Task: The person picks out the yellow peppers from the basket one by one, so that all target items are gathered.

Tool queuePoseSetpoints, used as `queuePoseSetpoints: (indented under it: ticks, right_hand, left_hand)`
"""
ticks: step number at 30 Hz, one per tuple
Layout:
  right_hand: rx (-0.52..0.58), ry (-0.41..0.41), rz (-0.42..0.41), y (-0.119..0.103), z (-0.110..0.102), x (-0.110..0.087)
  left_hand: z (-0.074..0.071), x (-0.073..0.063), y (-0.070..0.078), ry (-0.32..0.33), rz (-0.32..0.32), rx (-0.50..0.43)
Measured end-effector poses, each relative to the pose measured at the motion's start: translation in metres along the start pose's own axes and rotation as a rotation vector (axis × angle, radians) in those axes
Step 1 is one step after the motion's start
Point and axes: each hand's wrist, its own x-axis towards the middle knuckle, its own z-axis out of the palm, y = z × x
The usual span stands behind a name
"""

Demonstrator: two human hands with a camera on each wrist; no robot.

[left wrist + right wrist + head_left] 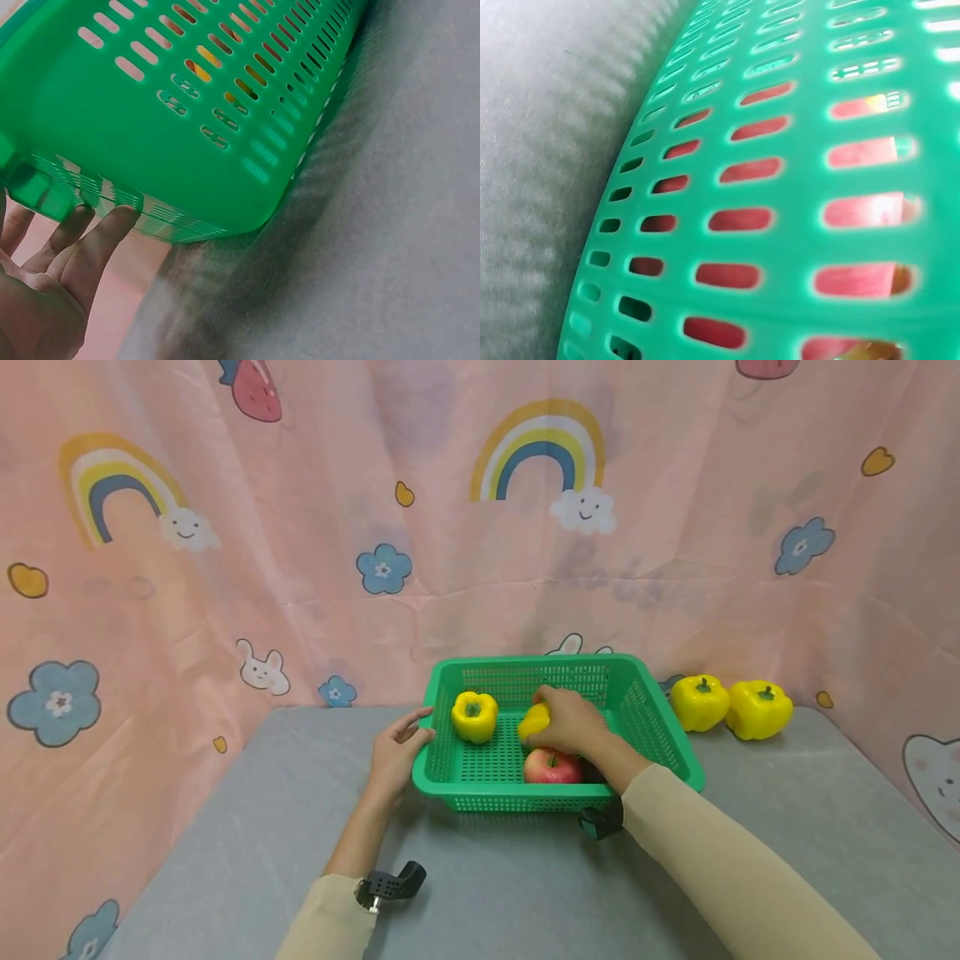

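Note:
A green plastic basket point(491, 791) with slotted walls stands on the table. My left hand point(393, 758) is at its left rim, and in the left wrist view its extended fingertips point(120, 217) touch the basket's side. Inside the basket, my right hand point(572, 720) grips a smooth yellow piece of produce point(533, 724), its kind mostly hidden by the fingers. A red apple point(551, 767) lies just below that hand, with something dark beside it, partly under the wrist. One yellow bell pepper point(474, 717) sits at the basket's left side.
Two yellow bell peppers, a nearer-to-basket one point(699, 702) and an outer one point(759, 710), stand on the grey table point(480, 893) right of the basket. A pink printed curtain point(465, 585) hangs along the table's back edge. The right wrist view is filled mostly by the basket's slotted wall point(795, 187).

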Motion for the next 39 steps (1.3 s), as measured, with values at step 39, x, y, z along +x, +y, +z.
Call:
queuePoseSetpoints:
  ticks: [39]
  right_hand:
    - [0.034,0.004,-0.234,0.012,-0.051,-0.058]
  left_hand:
    - [0.001,0.000,-0.004,0.012,-0.008,0.015]
